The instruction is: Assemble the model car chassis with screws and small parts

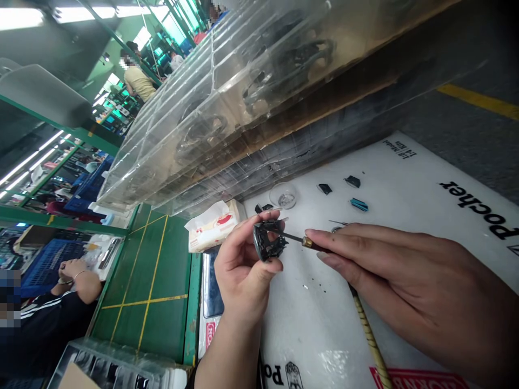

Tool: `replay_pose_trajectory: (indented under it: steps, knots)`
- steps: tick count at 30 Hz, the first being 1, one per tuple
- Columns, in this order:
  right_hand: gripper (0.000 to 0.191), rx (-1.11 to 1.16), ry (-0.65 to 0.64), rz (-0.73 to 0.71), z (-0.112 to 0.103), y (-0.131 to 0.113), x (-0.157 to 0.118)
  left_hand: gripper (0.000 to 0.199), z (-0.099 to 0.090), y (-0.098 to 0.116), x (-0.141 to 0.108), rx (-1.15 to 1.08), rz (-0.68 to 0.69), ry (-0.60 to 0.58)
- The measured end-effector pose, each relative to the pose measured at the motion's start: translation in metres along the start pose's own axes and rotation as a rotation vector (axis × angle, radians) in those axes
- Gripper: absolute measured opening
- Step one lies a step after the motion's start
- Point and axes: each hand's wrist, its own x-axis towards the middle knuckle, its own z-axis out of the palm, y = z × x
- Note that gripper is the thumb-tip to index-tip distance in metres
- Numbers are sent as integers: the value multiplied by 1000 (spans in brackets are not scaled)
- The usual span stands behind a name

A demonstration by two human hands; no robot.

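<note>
- Black part (261, 246) pinched in left hand (243, 273); right hand (399, 273) pinches tool (308, 242)
- Clear trays (227, 102) wall off the tabletop's (308, 324) far edge
- Tissues (214, 227) by its far left corner

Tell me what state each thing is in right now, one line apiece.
Left hand: closed around the dark part
Dark part: held, opening toward the tool
Right hand: gripping the tool
Tool: held, tip at the dark part
Tissue pack: open, tissue showing
Round dish: holding small bits
Blue piece: lying loose
Clear trays: stacked
</note>
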Motion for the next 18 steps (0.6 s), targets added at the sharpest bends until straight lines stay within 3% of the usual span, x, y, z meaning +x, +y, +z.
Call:
replay_pose_trajectory:
  steps: [18]
  knots:
    - [34, 80, -15, 61, 0, 1, 1, 53, -1, -1, -1, -5, 6, -9]
